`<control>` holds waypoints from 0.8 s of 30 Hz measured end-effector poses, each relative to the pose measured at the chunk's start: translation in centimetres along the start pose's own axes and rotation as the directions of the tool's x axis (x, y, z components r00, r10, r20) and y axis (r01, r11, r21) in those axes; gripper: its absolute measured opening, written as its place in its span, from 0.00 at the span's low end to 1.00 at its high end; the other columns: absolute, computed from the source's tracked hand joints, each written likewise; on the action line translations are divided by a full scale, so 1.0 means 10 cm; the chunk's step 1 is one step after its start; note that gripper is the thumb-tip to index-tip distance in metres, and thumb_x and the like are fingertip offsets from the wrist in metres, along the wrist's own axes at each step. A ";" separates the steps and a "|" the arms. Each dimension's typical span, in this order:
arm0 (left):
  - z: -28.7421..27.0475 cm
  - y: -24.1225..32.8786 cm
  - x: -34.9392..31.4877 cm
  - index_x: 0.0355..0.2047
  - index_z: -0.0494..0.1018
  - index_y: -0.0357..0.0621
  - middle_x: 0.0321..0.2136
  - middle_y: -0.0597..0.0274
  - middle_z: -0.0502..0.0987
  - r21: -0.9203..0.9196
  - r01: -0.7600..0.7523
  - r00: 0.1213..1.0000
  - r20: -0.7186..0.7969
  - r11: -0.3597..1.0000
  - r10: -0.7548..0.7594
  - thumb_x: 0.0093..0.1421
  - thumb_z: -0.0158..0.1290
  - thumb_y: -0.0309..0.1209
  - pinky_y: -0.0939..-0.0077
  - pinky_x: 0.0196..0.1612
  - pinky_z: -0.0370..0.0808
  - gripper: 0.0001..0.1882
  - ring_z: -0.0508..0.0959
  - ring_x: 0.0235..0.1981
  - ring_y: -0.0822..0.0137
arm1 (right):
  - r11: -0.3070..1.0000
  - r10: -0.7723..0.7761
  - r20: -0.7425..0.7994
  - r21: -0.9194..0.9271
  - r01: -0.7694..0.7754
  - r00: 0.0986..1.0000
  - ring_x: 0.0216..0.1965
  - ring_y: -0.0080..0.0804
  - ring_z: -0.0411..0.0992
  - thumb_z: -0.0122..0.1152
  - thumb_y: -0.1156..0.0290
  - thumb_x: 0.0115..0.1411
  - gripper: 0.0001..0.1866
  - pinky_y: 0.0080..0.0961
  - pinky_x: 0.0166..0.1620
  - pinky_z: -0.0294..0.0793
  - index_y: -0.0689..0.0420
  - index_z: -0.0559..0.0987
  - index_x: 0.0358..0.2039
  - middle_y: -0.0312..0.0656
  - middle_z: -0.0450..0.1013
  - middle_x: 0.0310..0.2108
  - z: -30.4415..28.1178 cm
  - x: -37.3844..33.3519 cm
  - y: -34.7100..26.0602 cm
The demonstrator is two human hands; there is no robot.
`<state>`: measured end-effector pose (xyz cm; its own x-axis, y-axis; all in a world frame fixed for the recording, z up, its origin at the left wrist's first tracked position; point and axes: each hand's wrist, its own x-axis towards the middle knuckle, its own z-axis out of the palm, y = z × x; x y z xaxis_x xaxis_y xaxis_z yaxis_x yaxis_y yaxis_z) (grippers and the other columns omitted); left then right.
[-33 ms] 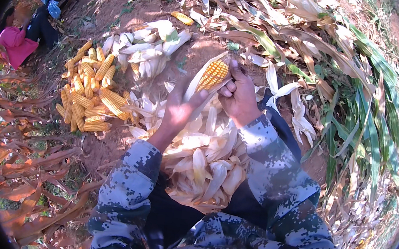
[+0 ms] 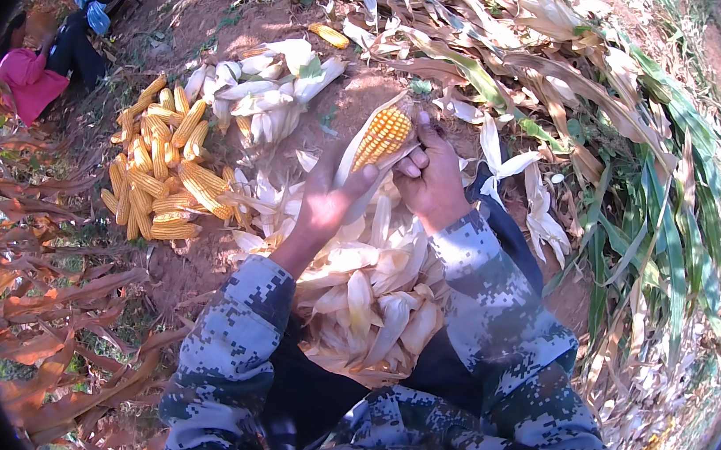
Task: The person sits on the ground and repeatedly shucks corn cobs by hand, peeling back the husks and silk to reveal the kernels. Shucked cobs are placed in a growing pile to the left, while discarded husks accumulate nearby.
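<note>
An ear of corn point(image 2: 385, 135) with yellow kernels shows through its parted pale husk, held up in front of me between both hands. My left hand point(image 2: 328, 199) is wrapped round the lower part of the ear and its husk, thumb along the near side. My right hand point(image 2: 431, 169) is closed with bent fingers on the husk point(image 2: 406, 148) at the ear's right side. Below the hands, a heap of loose pale husks point(image 2: 374, 302) lies between my legs. The ear's lower end is hidden by my left hand and the husk.
Husked yellow ears point(image 2: 155, 157) are piled at the left. Beyond them lies a bunch of ears in pale husks point(image 2: 265, 90), with a single bare ear point(image 2: 329, 36) farther off. Leafy stalks point(image 2: 643, 168) lie along the right. Two people point(image 2: 34, 81) sit at the far left.
</note>
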<state>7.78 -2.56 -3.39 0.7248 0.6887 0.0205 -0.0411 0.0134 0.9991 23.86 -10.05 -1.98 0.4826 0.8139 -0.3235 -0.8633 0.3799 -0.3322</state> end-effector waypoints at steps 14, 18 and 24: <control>0.22 0.21 -0.02 0.64 0.67 0.33 0.52 0.55 0.78 -0.042 -0.104 0.985 -0.146 0.994 0.096 0.69 0.61 0.47 0.68 0.58 0.74 0.34 0.78 0.52 0.66 | 0.993 0.105 0.065 -0.059 -0.101 0.992 0.13 0.18 0.63 0.58 0.59 0.75 0.11 0.21 0.17 0.68 0.52 0.75 0.39 0.29 0.66 0.15 0.08 -0.19 0.14; 0.13 0.22 -0.02 0.62 0.69 0.29 0.50 0.49 0.82 -0.397 0.041 0.997 -0.042 0.917 -0.063 0.70 0.60 0.36 0.71 0.57 0.77 0.27 0.81 0.51 0.63 | 0.978 0.193 0.077 0.065 -0.198 0.978 0.14 0.17 0.63 0.58 0.58 0.75 0.12 0.23 0.21 0.71 0.52 0.75 0.40 0.29 0.67 0.18 0.04 -0.22 0.14; -0.01 0.14 -0.01 0.57 0.70 0.30 0.49 0.47 0.81 -0.529 0.074 0.993 -0.044 0.845 -0.114 0.69 0.58 0.37 0.64 0.58 0.77 0.25 0.82 0.51 0.59 | 0.885 0.340 0.281 0.228 -0.407 0.898 0.12 0.16 0.61 0.52 0.58 0.78 0.13 0.20 0.26 0.71 0.53 0.75 0.42 0.29 0.65 0.15 -0.07 -0.21 0.15</control>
<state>7.60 -2.51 -2.01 0.6941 0.7136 -0.0950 -0.3453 0.4458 0.8259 21.67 -11.54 -2.43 0.0981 0.9831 -0.1549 -0.9937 0.1053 0.0394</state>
